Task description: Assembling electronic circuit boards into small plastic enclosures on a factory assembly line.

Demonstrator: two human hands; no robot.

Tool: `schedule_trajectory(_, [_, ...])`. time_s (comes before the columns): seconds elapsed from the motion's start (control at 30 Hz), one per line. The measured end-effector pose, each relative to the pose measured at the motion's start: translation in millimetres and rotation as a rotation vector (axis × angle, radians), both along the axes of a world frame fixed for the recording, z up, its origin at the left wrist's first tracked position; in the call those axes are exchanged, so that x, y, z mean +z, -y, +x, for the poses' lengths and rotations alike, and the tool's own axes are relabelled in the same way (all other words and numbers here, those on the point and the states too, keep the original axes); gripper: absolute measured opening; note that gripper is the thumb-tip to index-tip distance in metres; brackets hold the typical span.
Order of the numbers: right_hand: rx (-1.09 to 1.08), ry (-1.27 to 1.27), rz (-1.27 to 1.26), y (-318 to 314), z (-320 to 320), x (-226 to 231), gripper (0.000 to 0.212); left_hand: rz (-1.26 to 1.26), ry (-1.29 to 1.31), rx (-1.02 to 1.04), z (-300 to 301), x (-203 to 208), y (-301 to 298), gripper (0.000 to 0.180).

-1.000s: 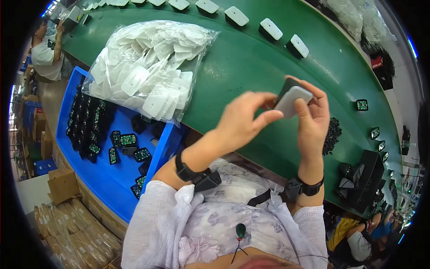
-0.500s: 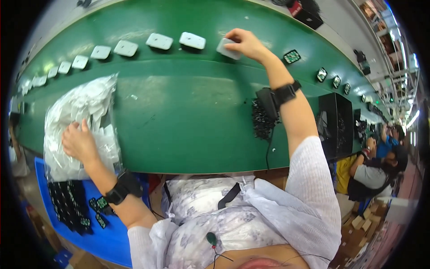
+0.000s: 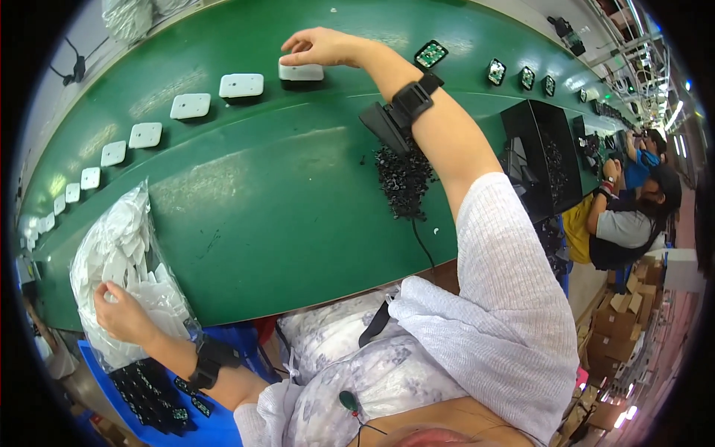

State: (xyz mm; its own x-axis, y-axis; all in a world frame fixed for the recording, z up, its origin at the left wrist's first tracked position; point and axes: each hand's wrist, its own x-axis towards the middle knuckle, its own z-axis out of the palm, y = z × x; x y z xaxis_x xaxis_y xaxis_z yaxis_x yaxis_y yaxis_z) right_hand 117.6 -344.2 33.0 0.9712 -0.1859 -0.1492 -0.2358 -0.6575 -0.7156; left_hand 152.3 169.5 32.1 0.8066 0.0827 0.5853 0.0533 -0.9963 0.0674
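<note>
White-topped case (handheld earlier) now rests on counter; right hand loosens, fingers spread above it.

On the green surface, a heap of small black pieces lies near an open black box; a thin black cord runs toward the near edge. At right, a grey-sleeved co-worker is near cardboard boxes.

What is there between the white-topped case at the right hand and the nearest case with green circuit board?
In the head view, the right hand and its forearm cross that stretch, with green tabletop showing beside them.
</note>
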Motion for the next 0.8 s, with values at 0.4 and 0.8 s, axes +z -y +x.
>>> schedule_trajectory(0.4, [0.308, 0.093, -0.565, -64.6, -169.2, -2.0, 0.017, -1.121, -0.294, -0.733, -76.6, 12.8, 111.8, 0.024])
schedule_trajectory(0.8, [0.133, 0.524, -0.26, -118.4, -177.5, -18.6, 0.008, -1.205, -0.775, -1.104, -138.4, -37.9, 162.6, 0.021])
